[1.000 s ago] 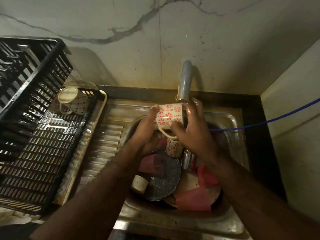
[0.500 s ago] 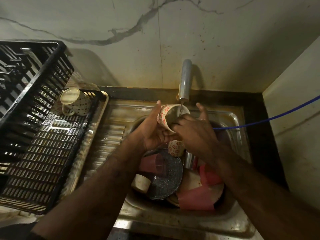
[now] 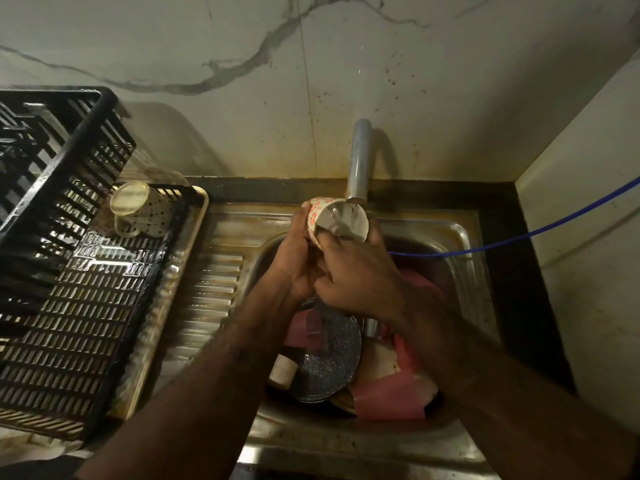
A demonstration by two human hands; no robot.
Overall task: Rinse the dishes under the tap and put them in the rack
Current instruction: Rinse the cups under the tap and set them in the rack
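Hands are up at the tap (image 3: 359,161), both on one flowered mug (image 3: 335,221), tilted with its mouth open toward the camera right under the spout. Left hand (image 3: 298,258) wraps the patterned side, thumb up near the rim. Right hand (image 3: 356,278) grips from the other side, with one finger reaching into the mouth of the mug; a fingertip also shows past the far rim. Water glints inside the mug.

Best play, to my eye: keep the mouth right under the spout, turn the mug so water reaches all round the inside, then tip it out over the sink (image 3: 460,237) before carrying it off, so nothing drips across the ribbed drainboard (image 3: 211,292).

Room is tight below. A speckled pan (image 3: 329,362), pink pieces and a small pale cup (image 3: 284,368) crowd the basin directly under the wrists, so lowering the mug risks a knock. A blue hose (image 3: 519,235) crosses the right rim of the sink, close to the right hand.

Leftward is the open lane: over the drainboard to the black rack (image 3: 79,306), where a dotted mug (image 3: 142,213) already lies in the far corner. Plenty of bare grid sits nearer the camera, though the rack's raised wall needs clearing.
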